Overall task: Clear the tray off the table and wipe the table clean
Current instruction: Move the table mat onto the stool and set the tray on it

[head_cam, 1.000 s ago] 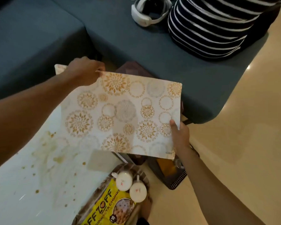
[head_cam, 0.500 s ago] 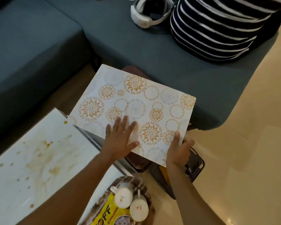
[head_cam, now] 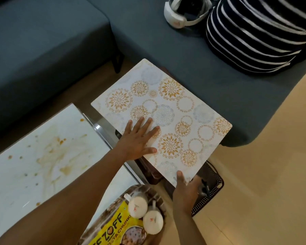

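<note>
Tray (head_cam: 102, 232) half cut off below

two mugs (head_cam: 137, 206) – one placemat (head_cam: 166, 117) – one snack packet (head_cam: 113, 230)

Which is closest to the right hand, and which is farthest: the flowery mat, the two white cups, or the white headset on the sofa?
From the right hand, in the head view:
1. The flowery mat: touching, its near corner is pinched by that hand.
2. The two white cups: just to the left, lower down, on the tray.
3. The white headset: far up on the blue sofa, beside the striped cushion.
</note>
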